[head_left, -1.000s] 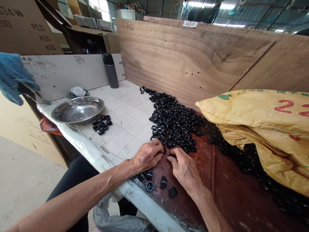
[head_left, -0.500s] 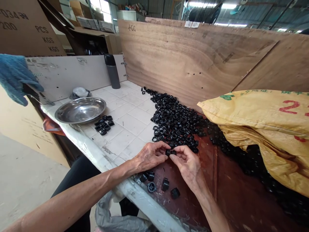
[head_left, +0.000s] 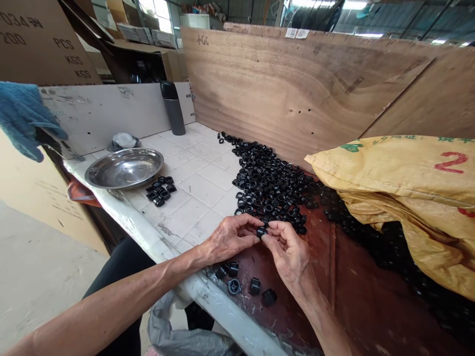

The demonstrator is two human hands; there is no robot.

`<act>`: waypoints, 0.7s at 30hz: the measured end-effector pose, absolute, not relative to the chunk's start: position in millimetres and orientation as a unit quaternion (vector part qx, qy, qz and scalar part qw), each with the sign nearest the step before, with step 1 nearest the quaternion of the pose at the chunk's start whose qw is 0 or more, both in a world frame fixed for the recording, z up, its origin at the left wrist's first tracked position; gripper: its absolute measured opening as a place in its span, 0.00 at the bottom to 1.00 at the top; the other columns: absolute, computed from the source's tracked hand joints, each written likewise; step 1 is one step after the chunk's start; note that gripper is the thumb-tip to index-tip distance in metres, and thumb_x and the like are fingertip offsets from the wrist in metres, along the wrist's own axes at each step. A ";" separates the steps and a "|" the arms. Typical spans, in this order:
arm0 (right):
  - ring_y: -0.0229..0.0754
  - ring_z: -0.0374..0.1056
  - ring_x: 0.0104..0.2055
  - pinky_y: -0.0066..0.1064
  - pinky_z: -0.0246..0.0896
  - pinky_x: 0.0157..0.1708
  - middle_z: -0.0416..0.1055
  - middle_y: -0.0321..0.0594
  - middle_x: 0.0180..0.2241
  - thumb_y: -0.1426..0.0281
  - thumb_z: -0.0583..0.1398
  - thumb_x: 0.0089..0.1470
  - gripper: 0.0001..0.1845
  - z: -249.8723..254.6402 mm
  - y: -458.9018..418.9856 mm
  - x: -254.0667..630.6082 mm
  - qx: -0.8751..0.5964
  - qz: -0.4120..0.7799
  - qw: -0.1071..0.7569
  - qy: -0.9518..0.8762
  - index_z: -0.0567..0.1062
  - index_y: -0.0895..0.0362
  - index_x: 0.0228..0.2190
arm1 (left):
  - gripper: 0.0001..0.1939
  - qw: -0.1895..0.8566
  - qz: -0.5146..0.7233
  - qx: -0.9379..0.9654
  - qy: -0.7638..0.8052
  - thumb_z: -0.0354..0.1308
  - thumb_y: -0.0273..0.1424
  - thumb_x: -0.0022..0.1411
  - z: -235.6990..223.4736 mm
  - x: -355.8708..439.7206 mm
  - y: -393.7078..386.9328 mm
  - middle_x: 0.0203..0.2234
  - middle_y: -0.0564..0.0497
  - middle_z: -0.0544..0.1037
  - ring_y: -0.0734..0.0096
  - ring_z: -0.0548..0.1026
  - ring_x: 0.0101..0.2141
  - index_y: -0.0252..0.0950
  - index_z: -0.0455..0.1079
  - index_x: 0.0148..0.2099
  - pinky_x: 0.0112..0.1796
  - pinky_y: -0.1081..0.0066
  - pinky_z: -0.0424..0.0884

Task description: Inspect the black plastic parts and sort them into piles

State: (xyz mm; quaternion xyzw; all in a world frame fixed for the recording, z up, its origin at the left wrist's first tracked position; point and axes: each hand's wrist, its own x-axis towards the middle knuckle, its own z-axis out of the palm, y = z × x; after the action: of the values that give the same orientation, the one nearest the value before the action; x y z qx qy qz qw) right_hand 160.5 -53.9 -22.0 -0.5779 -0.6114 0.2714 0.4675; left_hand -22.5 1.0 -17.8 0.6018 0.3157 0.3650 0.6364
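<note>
Between my fingertips is a small black plastic cap (head_left: 261, 232), pinched from both sides. My left hand (head_left: 233, 238) closes on its left side with thumb and fingers. On the opposite side, my right hand (head_left: 289, 249) grips it in a similar pinch. Just beyond them lies a large heap of small black rings (head_left: 272, 185). Nearer to me, below my hands, several thicker black caps (head_left: 255, 286) rest on the dark red surface (head_left: 297, 316); one shows its grey inner side.
A steel basin (head_left: 124, 168) stands at the left, beside a small cluster of black rings (head_left: 161, 191). Farther back is a dark flask (head_left: 172, 111). A wooden board (head_left: 282, 89) walls the far side. A yellow sack (head_left: 401, 173) lies at the right over more black parts.
At the fingertips, the two black pieces seen side by side now appear as one compact part. My hands stay almost in place, and the view shifts slightly.
</note>
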 end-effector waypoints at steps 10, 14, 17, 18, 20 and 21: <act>0.43 0.77 0.36 0.29 0.71 0.37 0.79 0.43 0.37 0.62 0.56 0.66 0.12 -10.4 -58.9 160.5 -0.565 0.192 0.401 -0.695 0.73 0.55 0.46 | 0.13 0.600 0.406 0.631 0.276 0.63 0.30 0.60 -22.8 -22.1 0.6 0.42 0.44 0.81 0.65 0.81 0.39 0.33 0.75 0.48 0.41 0.66 0.77; 0.40 0.73 0.25 0.27 0.65 0.29 0.76 0.40 0.25 0.61 0.53 0.69 0.16 -14.1 -57.8 161.6 -0.590 0.151 0.366 -0.703 0.76 0.56 0.36 | 0.13 0.507 0.418 0.711 0.252 0.62 0.26 0.61 -23.5 -25.6 2.0 0.44 0.44 0.80 0.64 0.80 0.43 0.34 0.76 0.49 0.45 0.65 0.76; 0.38 0.69 0.21 0.27 0.59 0.25 0.72 0.40 0.20 0.59 0.51 0.70 0.24 -16.4 -57.6 160.4 -0.619 0.094 0.349 -0.698 0.74 0.55 0.26 | 0.13 0.492 0.404 0.736 0.231 0.62 0.25 0.61 -23.6 -26.2 1.7 0.44 0.44 0.80 0.64 0.79 0.44 0.35 0.77 0.49 0.46 0.66 0.76; 0.39 0.69 0.21 0.27 0.59 0.25 0.72 0.40 0.20 0.58 0.51 0.70 0.24 -16.0 -57.9 159.6 -0.625 0.078 0.357 -0.690 0.74 0.56 0.26 | 0.13 0.507 0.402 0.727 0.230 0.62 0.26 0.61 -24.0 -25.4 1.4 0.44 0.44 0.80 0.64 0.79 0.43 0.35 0.77 0.49 0.46 0.66 0.76; 0.39 0.70 0.24 0.27 0.61 0.27 0.74 0.40 0.23 0.60 0.53 0.69 0.19 -13.4 -59.0 157.8 -0.617 0.070 0.394 -0.677 0.75 0.56 0.30 | 0.13 0.544 0.403 0.696 0.240 0.64 0.28 0.61 -25.1 -22.8 0.4 0.43 0.44 0.79 0.64 0.79 0.42 0.35 0.77 0.49 0.43 0.67 0.77; 0.40 0.72 0.26 0.27 0.63 0.30 0.75 0.40 0.26 0.61 0.54 0.69 0.16 -11.6 -59.7 157.1 -0.603 0.079 0.414 -0.677 0.76 0.56 0.33 | 0.13 0.565 0.407 0.675 0.246 0.65 0.29 0.60 -25.7 -21.3 0.0 0.43 0.44 0.79 0.65 0.80 0.41 0.34 0.77 0.48 0.42 0.67 0.77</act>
State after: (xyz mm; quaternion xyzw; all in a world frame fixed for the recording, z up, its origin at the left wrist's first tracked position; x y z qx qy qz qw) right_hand 157.1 -59.7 -11.6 -0.6031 -0.6774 0.0786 0.4139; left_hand -21.3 0.0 -25.7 0.6746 0.2458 0.4067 0.5650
